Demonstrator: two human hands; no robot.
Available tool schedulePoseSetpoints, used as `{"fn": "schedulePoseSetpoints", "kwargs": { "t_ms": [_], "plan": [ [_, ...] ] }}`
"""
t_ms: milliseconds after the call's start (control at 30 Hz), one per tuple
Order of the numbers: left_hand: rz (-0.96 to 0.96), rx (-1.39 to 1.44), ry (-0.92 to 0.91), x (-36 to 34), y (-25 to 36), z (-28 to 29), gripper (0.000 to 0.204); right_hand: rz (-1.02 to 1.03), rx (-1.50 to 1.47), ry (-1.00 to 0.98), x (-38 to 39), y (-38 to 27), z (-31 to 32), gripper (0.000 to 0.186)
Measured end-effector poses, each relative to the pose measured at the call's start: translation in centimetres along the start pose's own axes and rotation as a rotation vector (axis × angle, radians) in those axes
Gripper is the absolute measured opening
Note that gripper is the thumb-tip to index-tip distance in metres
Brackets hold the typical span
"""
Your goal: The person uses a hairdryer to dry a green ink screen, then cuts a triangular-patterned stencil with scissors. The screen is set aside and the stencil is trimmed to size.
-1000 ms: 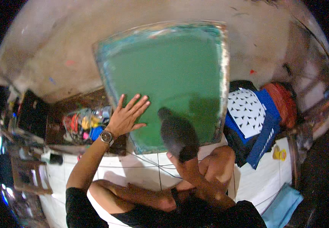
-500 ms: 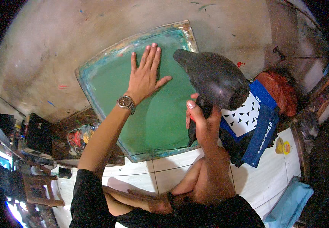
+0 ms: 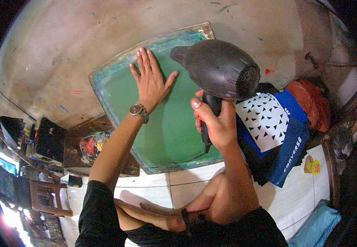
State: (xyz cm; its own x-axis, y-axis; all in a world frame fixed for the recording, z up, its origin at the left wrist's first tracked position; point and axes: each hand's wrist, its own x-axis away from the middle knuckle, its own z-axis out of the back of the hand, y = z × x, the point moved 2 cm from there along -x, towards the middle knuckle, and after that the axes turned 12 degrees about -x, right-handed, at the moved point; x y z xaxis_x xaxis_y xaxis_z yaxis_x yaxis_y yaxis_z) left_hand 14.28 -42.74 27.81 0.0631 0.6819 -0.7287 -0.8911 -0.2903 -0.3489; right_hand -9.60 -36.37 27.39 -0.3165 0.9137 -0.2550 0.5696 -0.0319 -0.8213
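Observation:
A black hair dryer [image 3: 219, 68] is in my right hand [image 3: 217, 123], with the fingers wrapped round its handle. Its nozzle points left, over a framed screen-printing screen [image 3: 122, 99] with a green mesh and a paint-stained frame. My left hand [image 3: 150, 82] lies with its fingers spread on the upper part of the green surface; a wristwatch [image 3: 138, 111] is on that wrist. The dryer hides part of the screen's right side, and its cord hangs from the handle's lower end.
Right of the screen are dark blue and black fabric pieces [image 3: 287, 162] with a white triangle-patterned sheet [image 3: 265, 123], and a reddish-brown plastic bag [image 3: 310, 107]. A yellow cup [image 3: 312, 165] and a light blue packet [image 3: 316, 226] are at lower right. Tangled cables [image 3: 92, 146] sit left, near a wooden stool [image 3: 48, 197].
My right hand has moved the hair dryer left and up, farther over the screen. My left hand has slid slightly left on the green surface. The view has shifted a little.

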Motion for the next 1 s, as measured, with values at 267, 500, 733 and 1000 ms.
{"fn": "schedulePoseSetpoints", "kwargs": {
  "t_ms": [267,500,733,1000],
  "plan": [
    [-0.047,0.018,-0.004,-0.4,0.1,0.8,0.102,-0.001,0.031,0.010,0.1,0.1,-0.4,0.027],
    [-0.633,0.064,-0.171,5.7,1.9,0.6,0.090,-0.225,0.142,0.224,6.3,0.7,5.9,0.036],
    [-1.060,0.074,-0.369,18.5,3.3,-0.8,0.084,-0.239,0.334,0.349,17.1,5.4,9.6,0.029],
    [-1.038,0.063,-0.514,27.7,-0.1,1.1,0.082,-0.256,0.539,0.276,22.5,6.6,5.9,0.032]
  ]
}}
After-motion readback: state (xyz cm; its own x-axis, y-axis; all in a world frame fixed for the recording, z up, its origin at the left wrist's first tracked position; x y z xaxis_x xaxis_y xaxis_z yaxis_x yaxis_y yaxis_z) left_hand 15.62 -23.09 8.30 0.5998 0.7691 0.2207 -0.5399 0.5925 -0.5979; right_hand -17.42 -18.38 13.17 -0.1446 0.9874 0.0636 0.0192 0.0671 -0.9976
